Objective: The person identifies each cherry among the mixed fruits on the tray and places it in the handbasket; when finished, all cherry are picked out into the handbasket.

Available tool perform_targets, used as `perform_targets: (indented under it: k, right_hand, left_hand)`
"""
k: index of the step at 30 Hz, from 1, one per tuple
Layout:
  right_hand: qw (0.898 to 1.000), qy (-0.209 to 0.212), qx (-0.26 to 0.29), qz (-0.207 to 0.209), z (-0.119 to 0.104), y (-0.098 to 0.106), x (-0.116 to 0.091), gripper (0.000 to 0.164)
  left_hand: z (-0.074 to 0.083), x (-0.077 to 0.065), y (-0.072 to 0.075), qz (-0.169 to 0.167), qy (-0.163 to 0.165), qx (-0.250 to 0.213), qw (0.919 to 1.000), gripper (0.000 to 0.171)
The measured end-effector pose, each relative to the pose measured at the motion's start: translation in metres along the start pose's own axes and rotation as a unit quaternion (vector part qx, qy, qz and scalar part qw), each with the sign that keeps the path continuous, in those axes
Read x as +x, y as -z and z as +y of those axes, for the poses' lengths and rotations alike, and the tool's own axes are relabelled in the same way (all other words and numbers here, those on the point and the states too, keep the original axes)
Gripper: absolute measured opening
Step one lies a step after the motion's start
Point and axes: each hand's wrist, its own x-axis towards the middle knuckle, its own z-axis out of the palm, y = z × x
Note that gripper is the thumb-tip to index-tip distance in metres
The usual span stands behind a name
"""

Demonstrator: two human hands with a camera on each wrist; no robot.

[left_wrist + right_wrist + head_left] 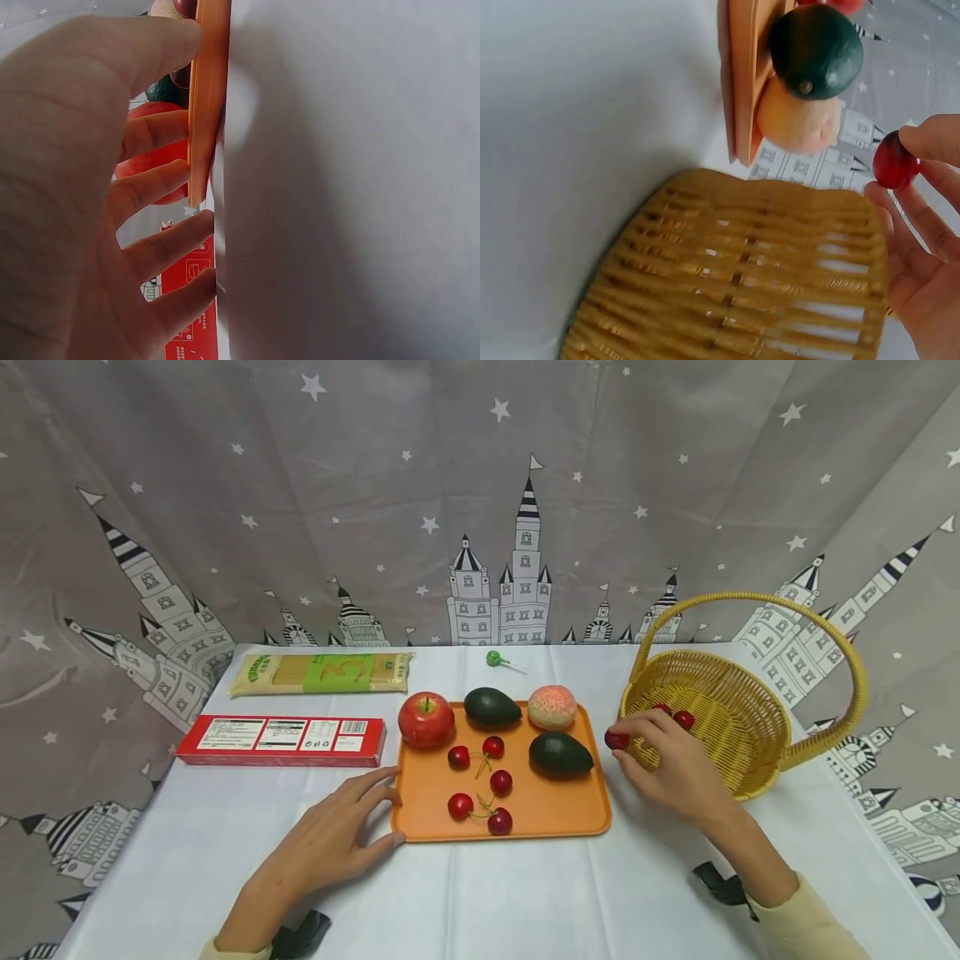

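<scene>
Left hand [322, 843] is nearest to the camera, its fingers spread apart, with thumb and fingertips touching the left edge of the tray [435, 828], probably so that it does not slide. Right hand [675, 768] pinches one cherry [617, 740] between thumb and fingertips, a light hold that seems to suit so small and round a thing. This cherry is at the tray-side rim of the basket [780, 731], whose handle stands up and leaves the mouth easy to reach. Inside it, other cherries [683, 720] show. On the tray, five cherries lie before the apple [427, 720] and peach [552, 707], where perhaps the larger fruits do not block them. Well apart, the red box [281, 741] lies out of the way.
</scene>
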Motion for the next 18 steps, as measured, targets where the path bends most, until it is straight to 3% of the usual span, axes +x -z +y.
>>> perform_targets:
  k: [7,18]
  right_hand:
    - [0.999,-0.026,-0.025,0.007,0.01,0.007,-0.007,0.035]
    - [0.999,-0.052,-0.015,0.003,0.036,0.017,-0.012,0.035]
  left_hand:
    - [0.001,-0.001,0.0,-0.003,0.0,-0.002,1.0,0.045]
    - [0.001,-0.001,0.001,-0.003,0.001,0.001,1.0,0.045]
